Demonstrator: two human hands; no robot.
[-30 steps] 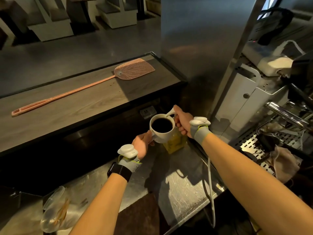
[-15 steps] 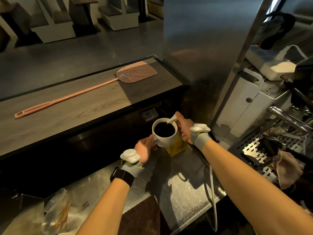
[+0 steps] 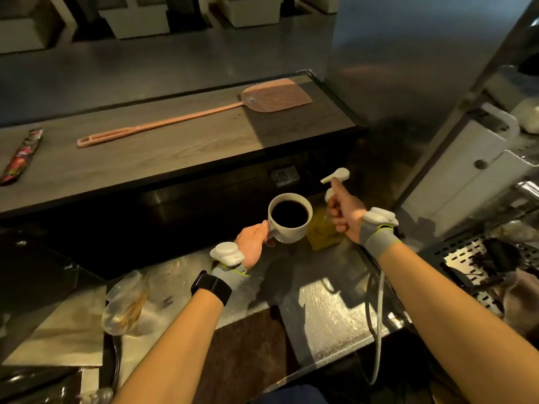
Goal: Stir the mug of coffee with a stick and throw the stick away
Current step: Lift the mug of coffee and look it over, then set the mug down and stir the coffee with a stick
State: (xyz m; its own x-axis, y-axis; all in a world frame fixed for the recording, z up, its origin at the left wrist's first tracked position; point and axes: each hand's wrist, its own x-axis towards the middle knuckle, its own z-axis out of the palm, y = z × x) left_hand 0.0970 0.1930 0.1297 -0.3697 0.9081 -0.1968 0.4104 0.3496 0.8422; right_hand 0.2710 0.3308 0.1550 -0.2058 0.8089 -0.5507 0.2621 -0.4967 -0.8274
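Observation:
A white mug [image 3: 291, 235] full of black coffee is held by its handle in my left hand [image 3: 251, 243], above the steel worktop [image 3: 329, 310]. Just right of the mug, my right hand [image 3: 345, 214] is closed around the neck of a yellow pump bottle [image 3: 322, 236]. Its white pump head [image 3: 335, 174] sticks up above my thumb, with the nozzle pointing left, short of the mug. A clear plastic cup [image 3: 125, 307] lying at the lower left holds thin brownish sticks. Neither hand holds a stick.
A pink fly swatter [image 3: 262, 99] and a red packet [image 3: 22, 156] lie on the raised wooden counter [image 3: 175, 147] behind. An espresso machine's drip grate [image 3: 466, 258] is at the right. A grey cable [image 3: 379, 316] hangs over the worktop's front edge.
The mug has moved out from under the pump nozzle, left and toward me. My right hand stays on the pump bottle. The view has shifted left, bringing the red packet in.

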